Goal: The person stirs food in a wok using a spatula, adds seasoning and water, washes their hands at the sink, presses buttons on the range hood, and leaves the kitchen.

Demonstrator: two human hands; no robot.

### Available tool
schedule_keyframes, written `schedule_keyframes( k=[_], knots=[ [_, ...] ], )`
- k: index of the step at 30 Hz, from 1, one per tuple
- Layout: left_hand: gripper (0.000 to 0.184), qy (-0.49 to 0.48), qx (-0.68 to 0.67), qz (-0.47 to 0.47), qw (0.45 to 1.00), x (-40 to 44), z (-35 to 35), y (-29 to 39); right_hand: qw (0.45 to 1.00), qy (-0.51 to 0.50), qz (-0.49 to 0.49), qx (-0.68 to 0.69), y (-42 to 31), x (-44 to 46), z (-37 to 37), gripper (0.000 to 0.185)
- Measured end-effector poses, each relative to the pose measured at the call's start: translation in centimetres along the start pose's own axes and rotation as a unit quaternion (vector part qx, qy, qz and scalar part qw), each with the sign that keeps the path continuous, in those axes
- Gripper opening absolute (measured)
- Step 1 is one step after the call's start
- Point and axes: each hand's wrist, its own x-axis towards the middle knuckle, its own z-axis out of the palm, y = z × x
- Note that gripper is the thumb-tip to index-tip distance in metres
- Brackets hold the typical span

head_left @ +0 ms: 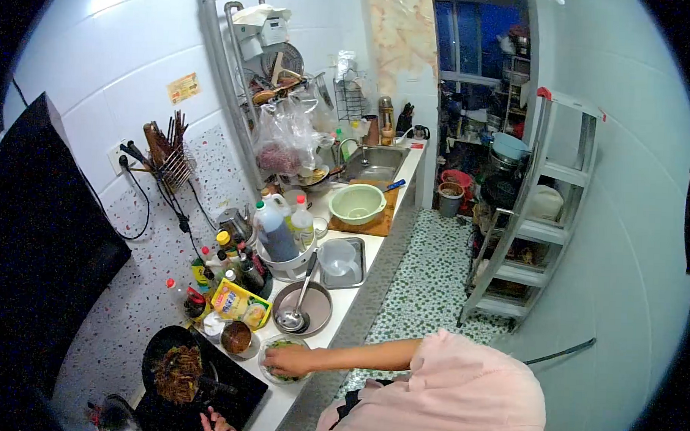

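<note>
My right hand [290, 359] reaches down onto a clear round dish [286, 339] of chopped greens [280, 342]; its fingers are bunched and closed in the greens, and their tips are hidden. At the bottom edge, my left hand [220, 424] is closed around the dark handle of a black wok [158, 347]; part of this hand is cut off by the frame. Brown shredded food [178, 373] lies in the wok, which sits on a black cooktop [240, 394]. A bowl of brown sauce [237, 338] stands between the wok and the dish.
A metal ladle [292, 317] rests in a round pan [323, 302]. Sauce bottles and a yellow seasoning bag [240, 304] crowd the wall side. Farther along are a white bucket [288, 268] of bottles, a green basin [358, 204] and a sink [377, 163]. A stepladder [539, 215] stands right.
</note>
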Motion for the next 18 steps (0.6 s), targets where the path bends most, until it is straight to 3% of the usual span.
schedule_keyframes(
  k=[2,4,5,8,11,16,18],
  knots=[
    [0.027,0.035,0.033,0.019,0.999,-0.3,0.9,-0.2,0.984,-0.146,0.103,-0.022,4.7,-5.5,1.4,0.04],
    [0.024,0.032,0.034,0.021,0.999,-0.2,0.8,-0.5,0.963,-0.203,0.169,-0.042,12.2,-12.2,7.4,0.041],
    [0.023,0.059,0.074,0.016,0.995,-0.9,2.0,-0.5,0.93,-0.295,0.201,-0.081,11.5,-15.1,5.4,0.04],
    [0.02,0.097,0.114,0.007,0.989,-2.0,5.1,-0.6,0.926,-0.214,0.308,-0.041,14.4,-28.0,9.2,0.031],
    [0.016,0.127,0.075,0.001,0.989,-3.3,8.2,-1.3,0.888,-0.2,0.392,0.132,13.5,-37.3,10.3,0.031],
    [0.02,0.133,0.107,-0.045,0.984,-0.2,0.7,0.4,0.809,-0.181,0.49,0.27,9.7,-46.7,10.9,0.03],
    [0.021,0.161,0.235,0.169,0.944,-1.1,0.3,-1.4,0.789,-0.162,0.52,0.287,8.6,-48.9,11.4,0.029]
  ],
)
